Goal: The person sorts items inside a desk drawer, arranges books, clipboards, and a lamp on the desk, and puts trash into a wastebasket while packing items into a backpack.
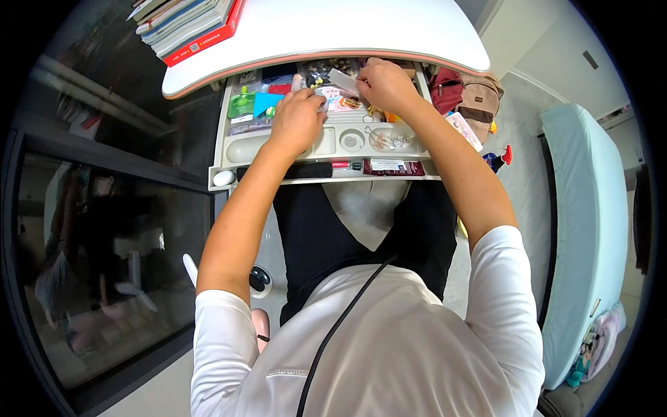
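Note:
A drawer (219,149) packed with small things is pulled out beneath the white desk top, and both my hands are inside it. My left hand (299,119) rests over the contents, fingers loosely bent and apart, its tips partly hidden. Beside it lie a blue flat piece (264,103) and a green pouch (241,104). Toward the back right, my right hand (386,85) is closed on one end of a pale flat strip (342,80). Below that strip is a printed card (347,103) with colourful pictures.
Books and papers (187,28) are stacked on the desk top (333,28) at the left. The drawer's front tray holds a black long item (309,170) and a dark red packet (393,167). Bags (472,97) stand right of the drawer; a pale-blue covered bed (583,236) is farther right.

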`<state>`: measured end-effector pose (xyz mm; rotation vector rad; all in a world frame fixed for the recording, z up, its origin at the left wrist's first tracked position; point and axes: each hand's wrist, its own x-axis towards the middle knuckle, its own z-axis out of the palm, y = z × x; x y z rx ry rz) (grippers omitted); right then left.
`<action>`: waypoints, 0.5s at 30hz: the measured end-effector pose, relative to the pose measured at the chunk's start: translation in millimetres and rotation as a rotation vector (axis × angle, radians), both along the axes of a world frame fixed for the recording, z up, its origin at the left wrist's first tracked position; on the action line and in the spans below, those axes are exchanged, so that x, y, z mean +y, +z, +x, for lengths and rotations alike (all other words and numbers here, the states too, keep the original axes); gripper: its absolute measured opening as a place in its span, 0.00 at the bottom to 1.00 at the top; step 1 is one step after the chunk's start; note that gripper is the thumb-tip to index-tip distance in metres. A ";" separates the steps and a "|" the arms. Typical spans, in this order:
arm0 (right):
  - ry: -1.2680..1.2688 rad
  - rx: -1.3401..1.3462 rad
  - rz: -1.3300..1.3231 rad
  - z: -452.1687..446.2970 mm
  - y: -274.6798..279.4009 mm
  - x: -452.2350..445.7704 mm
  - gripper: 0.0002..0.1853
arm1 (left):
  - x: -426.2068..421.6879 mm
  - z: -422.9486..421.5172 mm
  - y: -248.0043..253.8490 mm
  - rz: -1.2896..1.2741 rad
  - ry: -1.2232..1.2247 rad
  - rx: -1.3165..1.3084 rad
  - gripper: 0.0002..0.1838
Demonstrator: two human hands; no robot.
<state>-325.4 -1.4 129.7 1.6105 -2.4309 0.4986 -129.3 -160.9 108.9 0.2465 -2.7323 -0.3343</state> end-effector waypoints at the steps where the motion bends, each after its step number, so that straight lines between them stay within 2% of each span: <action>1: 0.002 0.001 0.001 0.6 0.5 0.1 0.13 | 0.2 0.1 -0.2 -0.004 0.001 0.003 0.18; 11: 0.004 0.055 0.033 6.8 12.2 -0.9 0.11 | 0.5 2.4 -10.0 -0.024 0.001 0.104 0.16; 15: 0.054 0.189 0.063 9.0 13.8 -3.6 0.09 | 2.4 3.2 -13.4 -0.038 0.010 0.141 0.15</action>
